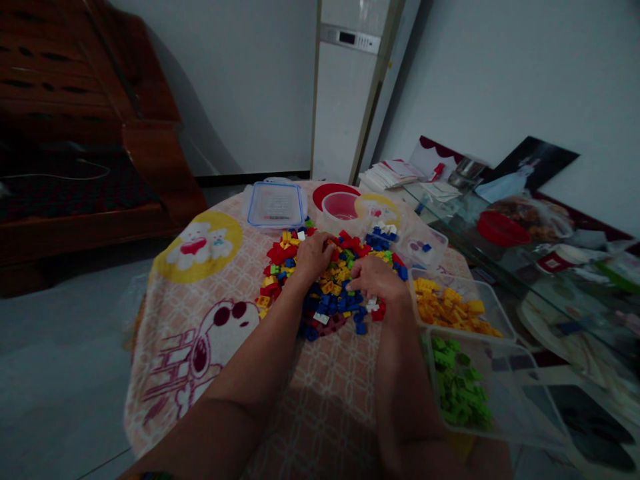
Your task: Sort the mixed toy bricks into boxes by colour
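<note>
Red, yellow, blue, green and white plastic bricks [330, 288] form a loose, mixed pile at the middle of the round table, on a pink patterned tablecloth [330, 393]. Individual pieces are small and lie at varied angles.

Left hand [314, 255]: positioned over the far part of the pile, palm down, fingers bent, with the thumb close to the index finger. Whether a brick is gripped cannot be determined.

Right hand [377, 279]: positioned at the right side of the pile, fingers curled toward the bricks. The fingertips are near or among the pieces; contact and grip cannot be determined.

Boundaries: a transparent tray [501, 312] of yellow bricks and a second tray [517, 403] of green bricks stand beside the right forearm. A blue-edged container [277, 205] and a pink bowl [330, 216] stand beyond the pile. Visible cloth extends from the pile to the left table edge and between the forearms.
</note>
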### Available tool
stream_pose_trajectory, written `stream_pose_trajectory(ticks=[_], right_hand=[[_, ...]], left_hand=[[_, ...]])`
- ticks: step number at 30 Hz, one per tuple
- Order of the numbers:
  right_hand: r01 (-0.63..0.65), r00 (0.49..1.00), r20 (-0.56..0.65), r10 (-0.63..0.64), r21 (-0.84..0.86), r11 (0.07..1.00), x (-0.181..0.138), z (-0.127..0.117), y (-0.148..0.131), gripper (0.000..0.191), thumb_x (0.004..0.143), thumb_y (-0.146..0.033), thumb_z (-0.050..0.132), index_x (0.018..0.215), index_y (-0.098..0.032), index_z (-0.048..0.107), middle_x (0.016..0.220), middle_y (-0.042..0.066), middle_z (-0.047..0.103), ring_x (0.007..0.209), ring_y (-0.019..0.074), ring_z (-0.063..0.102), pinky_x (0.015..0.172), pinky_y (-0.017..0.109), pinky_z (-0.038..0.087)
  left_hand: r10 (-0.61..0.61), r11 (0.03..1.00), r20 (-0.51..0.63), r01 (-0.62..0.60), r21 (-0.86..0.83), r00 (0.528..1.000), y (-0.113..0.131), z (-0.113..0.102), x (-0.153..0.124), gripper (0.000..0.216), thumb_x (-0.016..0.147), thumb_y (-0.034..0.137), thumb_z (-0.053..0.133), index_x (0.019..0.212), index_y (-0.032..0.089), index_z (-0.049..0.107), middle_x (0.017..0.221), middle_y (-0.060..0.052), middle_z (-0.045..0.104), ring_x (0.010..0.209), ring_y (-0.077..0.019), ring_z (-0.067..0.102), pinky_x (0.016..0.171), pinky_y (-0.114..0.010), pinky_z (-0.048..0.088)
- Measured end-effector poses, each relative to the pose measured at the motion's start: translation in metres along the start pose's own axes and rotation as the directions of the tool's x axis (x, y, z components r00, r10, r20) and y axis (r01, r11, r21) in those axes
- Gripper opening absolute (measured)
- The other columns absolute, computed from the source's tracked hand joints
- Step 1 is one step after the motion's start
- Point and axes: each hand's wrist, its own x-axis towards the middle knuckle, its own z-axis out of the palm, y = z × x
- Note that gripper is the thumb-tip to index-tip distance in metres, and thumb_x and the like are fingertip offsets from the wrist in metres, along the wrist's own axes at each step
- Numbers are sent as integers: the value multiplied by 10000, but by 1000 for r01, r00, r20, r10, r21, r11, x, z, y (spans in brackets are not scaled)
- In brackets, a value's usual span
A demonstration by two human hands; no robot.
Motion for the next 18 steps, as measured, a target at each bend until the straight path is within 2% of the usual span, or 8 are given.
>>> stream_pose_trajectory(ticks=[3,6,10,14,18], right_hand=[[-20,999,-39,12,-208,978,3,3,-12,126,699,-197,845,707,-215,720,512,-5,631,665,200,700,625,255,460],[5,999,-50,-17,-239,971,3,5,-15,117,735,-176,801,670,-213,710,539,11,653,680,197,698,639,259,456],[43,997,-63,-49,-97,994,2,4,-5,179,806,-138,673,641,-198,703,538,21,658,594,165,667,631,246,466],[33,997,-79,-27,70,997,1,0,11,196,820,-136,576,665,-183,688,526,2,644,458,134,599,526,226,439],[30,973,-231,17,202,979,4,-6,28,162,812,-163,564,689,-178,669,537,-13,640,450,117,593,490,199,423]], left_hand=[[4,1000,1,-4,2,1000,0,0,0,293,921,233,551,1154,202,727,1164,-92,751,1108,-261,679,1020,-387,510],[10,1000,-3,-10,6,1000,-1,0,0,292,913,235,560,1149,211,730,1150,-83,755,1096,-263,680,1010,-389,514],[15,1000,-4,-15,5,1000,-1,0,0,285,911,240,566,1141,222,734,1157,-75,757,1105,-258,680,1011,-376,516],[6,1000,11,-6,17,1000,-1,0,1,306,920,238,553,1167,208,730,1175,-86,754,1103,-261,685,1009,-384,520],[-3,999,34,2,33,999,1,-1,1,317,925,241,542,1178,212,731,1171,-81,754,1113,-257,682,1009,-371,516]])
